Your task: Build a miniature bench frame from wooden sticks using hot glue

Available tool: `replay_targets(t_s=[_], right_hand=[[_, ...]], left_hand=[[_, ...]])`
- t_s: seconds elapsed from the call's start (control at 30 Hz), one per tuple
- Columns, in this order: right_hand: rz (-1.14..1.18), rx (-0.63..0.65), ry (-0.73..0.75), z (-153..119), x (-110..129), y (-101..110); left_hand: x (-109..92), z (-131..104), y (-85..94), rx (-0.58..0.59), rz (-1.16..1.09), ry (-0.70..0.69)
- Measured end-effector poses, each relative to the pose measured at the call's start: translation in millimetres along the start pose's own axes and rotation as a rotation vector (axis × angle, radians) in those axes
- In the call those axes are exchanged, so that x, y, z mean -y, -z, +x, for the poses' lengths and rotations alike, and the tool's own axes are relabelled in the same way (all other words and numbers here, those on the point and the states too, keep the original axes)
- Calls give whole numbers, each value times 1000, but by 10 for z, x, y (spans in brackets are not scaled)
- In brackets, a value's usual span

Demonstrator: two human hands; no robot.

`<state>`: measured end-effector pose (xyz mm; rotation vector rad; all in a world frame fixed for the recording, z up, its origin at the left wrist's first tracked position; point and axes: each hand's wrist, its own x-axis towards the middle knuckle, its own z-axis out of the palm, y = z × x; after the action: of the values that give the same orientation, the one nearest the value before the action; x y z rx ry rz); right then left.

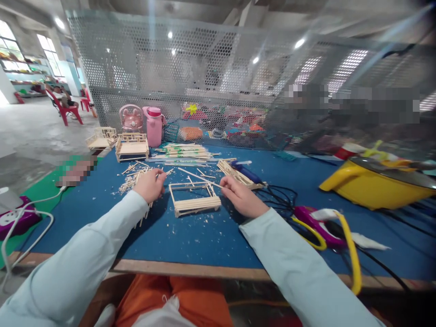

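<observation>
A small wooden frame of thin sticks (pixel 197 204) stands on the blue table between my hands, its near part covered by a row of sticks. My right hand (pixel 243 197) pinches one end of a thin wooden stick (pixel 199 176), which slants up and left over the frame's far side. To the left of the frame, my left hand (pixel 150 185) is closed with fingertips together; whatever they grip is too small to make out. Short cut sticks (pixel 131 179) lie around and beneath that hand.
Finished-looking stick models (pixel 132 147) stand at the back left beside a pink bottle (pixel 154 127). Bundled sticks (pixel 187 151) lie behind the frame. To the right are a blue glue gun (pixel 245 172), cables, a purple power strip (pixel 318 225) and a yellow pan (pixel 371 186).
</observation>
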<state>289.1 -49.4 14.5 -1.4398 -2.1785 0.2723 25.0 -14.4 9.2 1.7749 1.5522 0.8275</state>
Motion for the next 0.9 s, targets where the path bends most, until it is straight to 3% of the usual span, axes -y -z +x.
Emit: replay_targets(t_s=[0.07, 0.13, 0.23, 0.37, 0.7, 0.9], right_hand=[[87, 59, -21, -22, -17, -2], [178, 103, -26, -24, -24, -23], [259, 125, -38, -11, -24, -64], [243, 157, -41, 8, 2, -93], [220, 94, -16, 54, -22, -130], [198, 81, -7, 94, -30, -138]], left_hand=[[33, 12, -39, 143, -36, 103], [42, 12, -106, 193, -84, 101], [40, 37, -160, 168, -149, 61], [80, 125, -90, 120, -198, 75], [91, 121, 92, 382, -395, 241], [129, 25, 82, 399, -604, 279]])
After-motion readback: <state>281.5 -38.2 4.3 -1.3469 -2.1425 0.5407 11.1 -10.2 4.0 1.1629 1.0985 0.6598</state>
